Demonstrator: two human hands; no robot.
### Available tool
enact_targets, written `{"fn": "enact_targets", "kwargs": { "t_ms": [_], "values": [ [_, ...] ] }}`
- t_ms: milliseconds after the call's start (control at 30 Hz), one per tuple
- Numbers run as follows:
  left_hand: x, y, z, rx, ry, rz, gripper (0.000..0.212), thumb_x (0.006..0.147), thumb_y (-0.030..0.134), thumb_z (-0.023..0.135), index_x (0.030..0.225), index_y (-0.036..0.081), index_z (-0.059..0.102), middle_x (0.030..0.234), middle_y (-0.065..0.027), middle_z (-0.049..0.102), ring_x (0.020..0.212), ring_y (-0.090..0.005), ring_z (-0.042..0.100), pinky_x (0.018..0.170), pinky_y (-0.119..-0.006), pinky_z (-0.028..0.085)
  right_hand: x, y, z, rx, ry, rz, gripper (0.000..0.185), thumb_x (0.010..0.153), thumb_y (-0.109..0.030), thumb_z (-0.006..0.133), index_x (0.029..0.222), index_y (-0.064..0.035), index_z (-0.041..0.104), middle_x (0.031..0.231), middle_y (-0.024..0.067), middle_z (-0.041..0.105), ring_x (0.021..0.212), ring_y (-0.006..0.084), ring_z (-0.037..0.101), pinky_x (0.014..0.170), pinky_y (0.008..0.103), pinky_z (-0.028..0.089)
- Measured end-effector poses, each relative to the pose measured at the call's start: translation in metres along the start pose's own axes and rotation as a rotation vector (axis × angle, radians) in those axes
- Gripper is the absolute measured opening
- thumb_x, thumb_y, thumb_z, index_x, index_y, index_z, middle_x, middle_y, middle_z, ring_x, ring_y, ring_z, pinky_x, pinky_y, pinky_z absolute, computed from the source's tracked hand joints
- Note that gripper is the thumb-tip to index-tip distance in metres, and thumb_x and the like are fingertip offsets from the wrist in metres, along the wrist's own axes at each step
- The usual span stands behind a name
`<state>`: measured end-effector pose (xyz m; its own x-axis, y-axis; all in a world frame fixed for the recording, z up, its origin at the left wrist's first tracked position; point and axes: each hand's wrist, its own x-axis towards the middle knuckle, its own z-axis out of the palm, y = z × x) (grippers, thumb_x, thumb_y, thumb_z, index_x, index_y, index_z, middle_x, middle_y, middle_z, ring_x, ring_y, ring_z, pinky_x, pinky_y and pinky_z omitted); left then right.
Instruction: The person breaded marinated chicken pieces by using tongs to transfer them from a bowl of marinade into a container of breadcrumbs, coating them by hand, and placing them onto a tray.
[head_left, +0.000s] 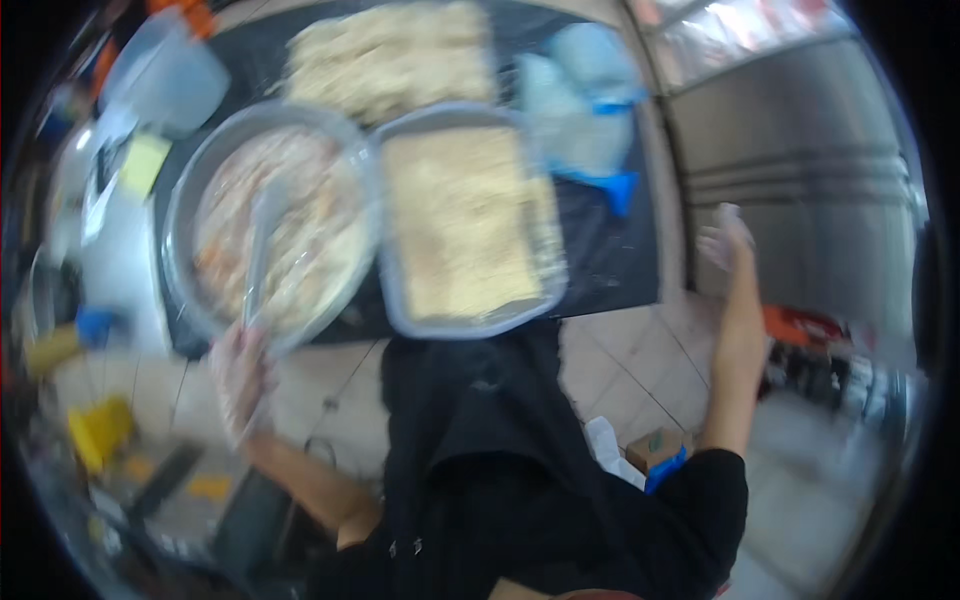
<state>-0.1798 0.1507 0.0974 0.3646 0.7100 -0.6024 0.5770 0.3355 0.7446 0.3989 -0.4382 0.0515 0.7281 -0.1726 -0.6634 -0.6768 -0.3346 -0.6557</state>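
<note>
My left hand (244, 375), in a clear plastic glove, grips the handle of a pale spatula or spoon (260, 240). The tool's head rests in a wet, pinkish-white mixture with orange bits (315, 225). That mixture fills a large round tub (180, 277) at the table's near left. Beside it stands a rectangular plastic tub (465, 328) of pale yellow, flour-like powder (465, 225). Out past the table's right side, my gloved right hand (727, 236) is empty, its blurred fingers apart.
A lumpy, pale coated mass (390, 56) lies at the table's (607, 270) far side. Blue-tied plastic bags (592, 97) sit at right, near a metal cabinet (787, 165). At left are a translucent container (169, 75) and a yellow note (144, 163). A cardboard box (656, 448) is on the floor.
</note>
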Motion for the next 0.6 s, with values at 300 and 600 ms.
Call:
{"fn": "enact_targets", "kwargs": {
  "t_ms": [300, 600],
  "values": [
    [0.002, -0.042, -0.016, 0.038, 0.089, -0.034, 0.028, 0.100, 0.029, 0.067, 0.113, 0.004, 0.072, 0.067, 0.0018, 0.058, 0.053, -0.0056, 0.053, 0.045, -0.023, 0.043, -0.032, -0.022, 0.134, -0.204, -0.129, -0.425, 0.086, 0.101, -0.062, 0.051, 0.163, -0.0077, 0.027, 0.156, 0.0214, 0.046, 0.126, 0.0294, 0.059, 0.100, 0.0396, 0.047],
    [0.010, -0.047, -0.027, 0.327, 0.147, 0.016, 0.038, 0.097, 0.036, 0.066, 0.104, 0.000, 0.072, 0.069, -0.0088, 0.066, 0.059, -0.0167, 0.065, 0.057, -0.036, 0.052, -0.112, 0.010, 0.260, -0.261, -0.349, -0.730, 0.057, 0.110, -0.045, 0.043, 0.156, -0.0111, 0.044, 0.135, 0.0082, 0.062, 0.091, 0.0131, 0.062, 0.083, 0.0278, 0.049]
  ]
}}
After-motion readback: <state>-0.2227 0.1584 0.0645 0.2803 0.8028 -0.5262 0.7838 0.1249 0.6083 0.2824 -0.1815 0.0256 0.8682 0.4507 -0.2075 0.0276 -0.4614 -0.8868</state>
